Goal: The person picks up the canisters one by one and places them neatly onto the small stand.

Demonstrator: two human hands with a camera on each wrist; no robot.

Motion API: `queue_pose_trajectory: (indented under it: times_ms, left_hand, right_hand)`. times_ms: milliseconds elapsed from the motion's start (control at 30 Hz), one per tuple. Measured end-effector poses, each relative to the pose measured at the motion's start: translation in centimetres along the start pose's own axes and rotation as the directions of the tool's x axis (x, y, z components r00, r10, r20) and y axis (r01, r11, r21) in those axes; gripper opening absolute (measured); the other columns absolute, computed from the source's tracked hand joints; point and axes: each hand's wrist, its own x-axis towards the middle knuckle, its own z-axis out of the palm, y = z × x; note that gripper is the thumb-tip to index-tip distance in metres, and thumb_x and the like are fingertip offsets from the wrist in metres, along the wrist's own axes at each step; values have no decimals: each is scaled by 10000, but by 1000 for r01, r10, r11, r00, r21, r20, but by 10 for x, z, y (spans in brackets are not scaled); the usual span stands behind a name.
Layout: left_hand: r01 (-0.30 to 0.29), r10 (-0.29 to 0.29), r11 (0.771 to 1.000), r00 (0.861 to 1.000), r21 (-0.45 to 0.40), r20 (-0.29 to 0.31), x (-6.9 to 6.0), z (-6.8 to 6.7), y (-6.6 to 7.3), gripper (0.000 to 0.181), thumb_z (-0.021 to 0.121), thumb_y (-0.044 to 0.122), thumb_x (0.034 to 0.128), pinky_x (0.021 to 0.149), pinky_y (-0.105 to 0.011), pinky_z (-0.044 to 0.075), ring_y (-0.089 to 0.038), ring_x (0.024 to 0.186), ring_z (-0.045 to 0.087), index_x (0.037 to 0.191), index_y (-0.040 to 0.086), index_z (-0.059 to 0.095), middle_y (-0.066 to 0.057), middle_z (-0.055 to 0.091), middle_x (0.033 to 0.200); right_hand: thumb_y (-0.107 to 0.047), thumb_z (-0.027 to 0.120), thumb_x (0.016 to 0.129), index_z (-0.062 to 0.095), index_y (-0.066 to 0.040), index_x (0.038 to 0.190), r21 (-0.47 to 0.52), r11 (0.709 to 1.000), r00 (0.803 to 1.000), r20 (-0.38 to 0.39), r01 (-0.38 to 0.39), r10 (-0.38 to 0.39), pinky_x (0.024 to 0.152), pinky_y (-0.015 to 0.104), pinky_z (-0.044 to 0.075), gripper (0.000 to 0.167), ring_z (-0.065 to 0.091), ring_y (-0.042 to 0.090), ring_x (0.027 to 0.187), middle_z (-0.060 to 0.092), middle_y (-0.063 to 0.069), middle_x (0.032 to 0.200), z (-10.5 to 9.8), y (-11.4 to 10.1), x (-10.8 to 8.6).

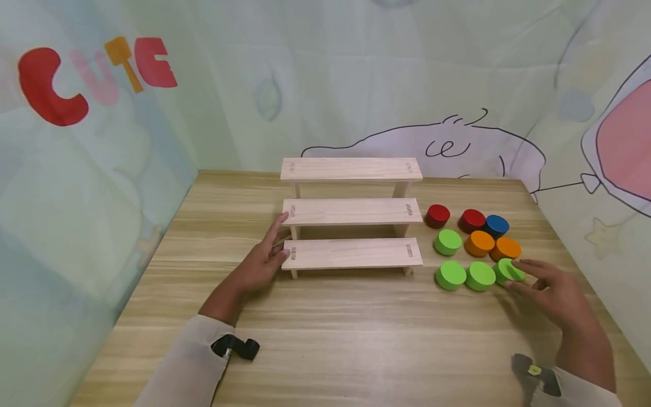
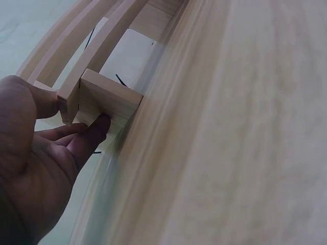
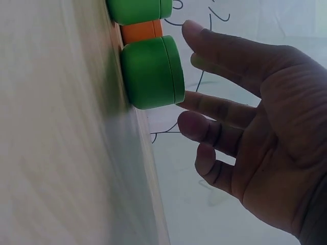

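A three-step wooden rack point(image 1: 351, 254) stands on the table. At its left end my left hand point(image 1: 260, 263) touches the lower and middle boards. The left wrist view shows the thumb at the lower board's end point(image 2: 69, 97) and fingertips against the outer face of a leg point(image 2: 110, 99). My right hand point(image 1: 554, 291) is over the rightmost green round block point(image 1: 503, 274), thumb and fingers spread apart. In the right wrist view, one finger passes behind that green block point(image 3: 153, 74); whether it touches cannot be told. No grip on the block shows.
Right of the rack are more green blocks point(image 1: 450, 276), two orange blocks point(image 1: 480, 243), two red blocks point(image 1: 437, 216) and a blue block point(image 1: 496, 226). A printed cloth backdrop point(image 1: 244, 102) surrounds the wooden table point(image 1: 325, 339).
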Motion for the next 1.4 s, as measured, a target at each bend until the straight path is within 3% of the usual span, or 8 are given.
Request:
queue_pose_trajectory:
  times_ms: [100, 300, 600, 767, 900, 1033, 1333, 1400]
  left_hand:
    - [0, 1, 1000, 1000, 3, -4, -1, 0, 0, 838, 467, 54, 1158, 1209, -670, 453, -549, 1530, 463, 1768, 363, -18, -346, 288, 1746]
    - [13, -13, 1000, 1000, 1, -3, -1, 0, 2, 832, 470, 74, 1162, 1206, -674, 461, -540, 1521, 480, 1767, 372, -17, -338, 308, 1741]
    - [6, -6, 1000, 1000, 22, -5, -3, 0, 2, 814, 460, 77, 1162, 1202, -671, 467, -533, 1510, 497, 1771, 344, -9, -338, 315, 1738]
    - [-6, 6, 1000, 1000, 17, -7, -3, 0, 2, 813, 463, 82, 1163, 1199, -676, 469, -536, 1507, 500, 1771, 343, -9, -338, 312, 1740]
    - [-15, 15, 1000, 1000, 25, -8, -3, 0, 0, 819, 471, 74, 1162, 1194, -675, 475, -536, 1501, 509, 1772, 338, -9, -335, 318, 1739]
    - [-20, 21, 999, 1000, 43, -13, -2, 0, -1, 818, 471, 60, 1159, 1188, -676, 478, -544, 1489, 519, 1774, 310, -6, -342, 330, 1730]
    - [-4, 4, 998, 1000, 56, -5, -2, 0, 0, 808, 466, 85, 1165, 1202, -666, 468, -538, 1491, 519, 1772, 326, -10, -332, 329, 1735]
    - [0, 0, 999, 1000, 52, -3, -2, -1, 1, 810, 466, 91, 1166, 1209, -664, 463, -535, 1496, 514, 1771, 340, -12, -326, 325, 1739]
  right_hand:
    - [-195, 869, 955, 743, 21, 1354, -7, 1000, 1000, 10, -9, 9, 558, 235, 422, 471, 496, 22, 696, 641, 390, 1406, 1, 0, 1]
    - [-217, 824, 1001, 741, 1, 1368, -30, 992, 990, 68, -121, 123, 581, 249, 398, 435, 510, 195, 787, 654, 390, 1375, 1, 0, 4]
    - [-195, 805, 1013, 759, -8, 1335, -8, 988, 987, 46, -156, 157, 555, 280, 383, 376, 487, 162, 744, 699, 358, 1266, 3, -2, 3]
    - [-216, 800, 1018, 748, 0, 1344, -30, 981, 979, 68, -190, 192, 663, 282, 429, 395, 616, 396, 933, 649, 400, 1378, 1, -5, 7]
    - [-240, 788, 1027, 728, 0, 1371, -58, 974, 971, 90, -218, 222, 745, 436, 554, 424, 637, 546, 1069, 592, 422, 1440, -1, -7, 9]
    - [-271, 769, 1039, 717, -11, 1392, -73, 967, 964, 92, -242, 249, 807, 602, 591, 441, 649, 582, 1087, 565, 435, 1459, -1, -10, 9]
    - [-350, 747, 1054, 680, -25, 1443, -76, 948, 943, 100, -310, 317, 826, 600, 585, 511, 633, 581, 1129, 508, 438, 1516, -3, -12, 7]
    - [-345, 745, 1053, 688, -24, 1434, -83, 947, 944, 92, -309, 316, 793, 554, 583, 501, 638, 566, 1113, 522, 433, 1508, -4, -12, 6]
